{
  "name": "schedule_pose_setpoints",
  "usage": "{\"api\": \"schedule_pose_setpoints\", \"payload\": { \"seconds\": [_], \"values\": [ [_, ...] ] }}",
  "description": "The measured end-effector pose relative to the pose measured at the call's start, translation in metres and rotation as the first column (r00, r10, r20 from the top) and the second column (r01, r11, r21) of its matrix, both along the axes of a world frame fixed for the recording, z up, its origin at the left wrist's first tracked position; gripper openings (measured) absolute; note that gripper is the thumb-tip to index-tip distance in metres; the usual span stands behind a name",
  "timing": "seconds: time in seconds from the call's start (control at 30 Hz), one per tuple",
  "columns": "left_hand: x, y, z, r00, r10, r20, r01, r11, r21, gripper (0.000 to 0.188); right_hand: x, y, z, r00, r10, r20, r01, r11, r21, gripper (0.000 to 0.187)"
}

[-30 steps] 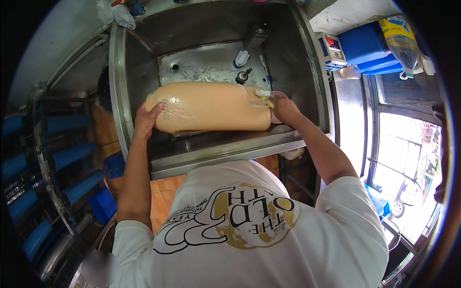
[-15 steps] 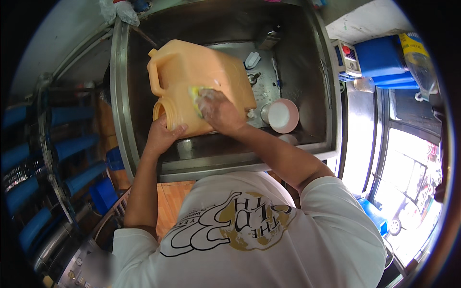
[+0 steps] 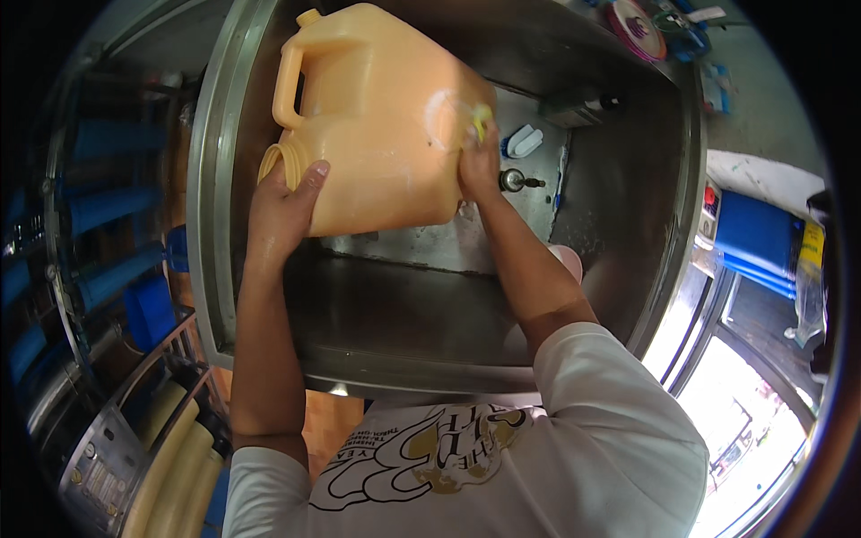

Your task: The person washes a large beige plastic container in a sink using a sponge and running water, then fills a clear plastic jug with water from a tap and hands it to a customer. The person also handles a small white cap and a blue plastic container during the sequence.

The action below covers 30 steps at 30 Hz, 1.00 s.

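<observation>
A large orange-yellow plastic jerrycan [image 3: 381, 117] lies on its side in the metal sink [image 3: 404, 323], its handle and open mouth toward the left. My left hand [image 3: 282, 211] grips the rim of the mouth, fingers inside it and thumb on the outer wall. At the can's right end, my right hand [image 3: 480, 166] presses a yellow sponge [image 3: 482, 121] to the surface. White suds streak the wall beside the sponge. Part of the sponge is hidden by my fingers.
Right of the can, a white scrubbing brush [image 3: 522, 142] lies near the metal drain fitting [image 3: 520, 180]. A pink cup [image 3: 567, 262] is partly behind my right forearm. A dark block-shaped container [image 3: 578, 109] stands against the far wall. Blue racks [image 3: 117, 206] are at left.
My right hand has moved with the sponge from beside the can's mouth to its right end. Suds now show there. The can sits farther up in the view, which has shifted too.
</observation>
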<state>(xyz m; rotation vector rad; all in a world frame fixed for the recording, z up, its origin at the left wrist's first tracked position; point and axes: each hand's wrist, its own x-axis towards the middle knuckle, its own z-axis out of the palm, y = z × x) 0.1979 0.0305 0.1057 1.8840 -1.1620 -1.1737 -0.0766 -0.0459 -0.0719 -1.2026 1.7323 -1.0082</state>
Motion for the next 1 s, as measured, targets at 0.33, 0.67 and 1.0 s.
{"api": "schedule_pose_setpoints", "payload": {
  "seconds": [0.33, 0.67, 1.0],
  "values": [
    [-0.004, -0.003, 0.009, 0.996, 0.029, 0.079, -0.036, 0.995, 0.093, 0.044, 0.022, 0.031, 0.051, 0.908, 0.261, -0.327, -0.314, 0.942, -0.121, 0.039],
    [-0.001, -0.001, 0.003, 0.999, 0.005, 0.054, -0.006, 1.000, 0.011, 0.046, 0.024, 0.076, 0.073, 0.775, 0.356, -0.522, -0.477, 0.872, -0.114, 0.030],
    [0.000, 0.001, 0.000, 0.996, -0.030, 0.089, 0.028, 0.999, 0.022, 0.047, 0.026, 0.080, 0.076, 0.743, 0.394, -0.542, -0.507, 0.859, -0.071, 0.031]
  ]
}}
